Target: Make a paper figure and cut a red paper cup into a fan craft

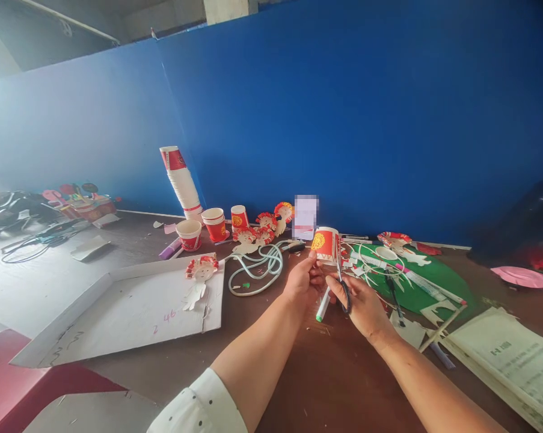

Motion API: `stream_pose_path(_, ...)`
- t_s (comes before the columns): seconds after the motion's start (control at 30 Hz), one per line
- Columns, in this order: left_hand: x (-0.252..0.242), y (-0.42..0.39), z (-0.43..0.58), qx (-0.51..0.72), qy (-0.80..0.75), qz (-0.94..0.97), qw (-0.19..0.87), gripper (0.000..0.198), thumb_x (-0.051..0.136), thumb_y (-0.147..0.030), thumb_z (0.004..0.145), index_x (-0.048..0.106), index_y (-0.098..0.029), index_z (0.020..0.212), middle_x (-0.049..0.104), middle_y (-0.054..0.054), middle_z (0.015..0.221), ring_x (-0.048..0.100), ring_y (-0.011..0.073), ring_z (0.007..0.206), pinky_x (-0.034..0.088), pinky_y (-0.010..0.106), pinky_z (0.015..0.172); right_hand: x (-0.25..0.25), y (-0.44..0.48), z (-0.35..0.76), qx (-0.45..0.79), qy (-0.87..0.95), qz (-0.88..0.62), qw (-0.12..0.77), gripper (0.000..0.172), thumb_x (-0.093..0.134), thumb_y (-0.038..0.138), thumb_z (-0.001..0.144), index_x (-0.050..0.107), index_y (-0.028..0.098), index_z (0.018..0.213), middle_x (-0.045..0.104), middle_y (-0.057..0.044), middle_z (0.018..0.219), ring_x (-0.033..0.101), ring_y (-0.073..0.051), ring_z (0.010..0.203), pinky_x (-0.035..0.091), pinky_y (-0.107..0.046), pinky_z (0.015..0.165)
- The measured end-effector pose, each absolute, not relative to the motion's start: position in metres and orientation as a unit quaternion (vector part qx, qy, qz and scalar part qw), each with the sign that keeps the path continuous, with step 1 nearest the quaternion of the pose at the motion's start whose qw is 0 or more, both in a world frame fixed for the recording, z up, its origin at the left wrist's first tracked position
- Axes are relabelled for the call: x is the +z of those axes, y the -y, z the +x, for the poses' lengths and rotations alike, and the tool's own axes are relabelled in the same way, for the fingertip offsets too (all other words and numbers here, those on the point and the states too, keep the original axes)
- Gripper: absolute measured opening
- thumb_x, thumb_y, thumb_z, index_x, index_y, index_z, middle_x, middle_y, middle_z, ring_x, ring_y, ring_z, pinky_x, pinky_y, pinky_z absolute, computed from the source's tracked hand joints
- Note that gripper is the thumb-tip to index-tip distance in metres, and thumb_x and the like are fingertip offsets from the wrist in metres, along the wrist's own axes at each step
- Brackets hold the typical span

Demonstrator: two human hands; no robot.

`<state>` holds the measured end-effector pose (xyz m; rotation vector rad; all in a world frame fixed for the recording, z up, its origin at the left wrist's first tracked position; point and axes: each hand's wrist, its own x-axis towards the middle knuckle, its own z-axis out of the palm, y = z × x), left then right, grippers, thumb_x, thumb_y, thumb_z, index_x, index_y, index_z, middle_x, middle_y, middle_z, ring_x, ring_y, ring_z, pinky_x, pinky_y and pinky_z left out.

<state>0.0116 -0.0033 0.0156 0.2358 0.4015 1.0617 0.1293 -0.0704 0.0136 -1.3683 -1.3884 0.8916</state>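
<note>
My left hand grips a red paper cup with a yellow emblem, held upside down above the table. A white jagged band runs along its lower edge. In my right hand is a pair of scissors with black handles, its blades pointing up against the cup's right side. A white marker with a green end lies on the table just below my hands. Paper figures with fringed red heads lean and lie behind my left hand, and another figure rests on the white box lid.
At the back left stand a tall leaning stack of paper cups and several loose cups. A coiled pale cable lies beside the box lid. To the right are a green sheet with scraps and pens, and an open book.
</note>
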Motion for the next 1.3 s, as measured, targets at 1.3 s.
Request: stream_pose_path(1.3,0.016,0.009,0.013,0.491,-0.226,0.185,0.82,0.02,0.069,-0.027,0.079,0.062,-0.008,0.076,0.051,-0.001,0.062,0.033,0.0005,0.04,0.03,0.012,0.035,0.01,0.072,0.132,0.325,0.605,-0.566,0.457,0.039,0.062,0.057,0.076,0.064,0.022,0.092,0.062,0.002,0.06,0.057,-0.016,0.053,0.043,-0.027,0.052)
